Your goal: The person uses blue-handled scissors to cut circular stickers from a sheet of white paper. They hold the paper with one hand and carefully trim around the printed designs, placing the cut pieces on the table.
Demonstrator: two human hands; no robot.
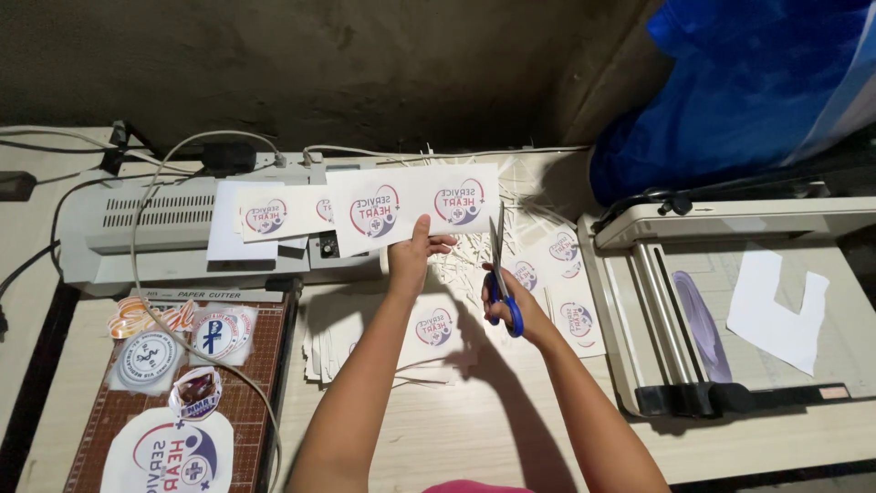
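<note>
Bare forearms, pink garment edge

The blue plastic sheet (730, 82) at two o'clock runs off the top and right edges. The large round printed sticker (169, 454) at seven o'clock is cut by the bottom edge. The left hand (411, 254) hides part of the white printed paper strip (415, 205). The grey paper trimmer (730, 310) at three o'clock leaves the frame on the right.

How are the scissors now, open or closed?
Open. The scissors in the right hand have blades spread apart at the edge of the printed sheet.
</note>
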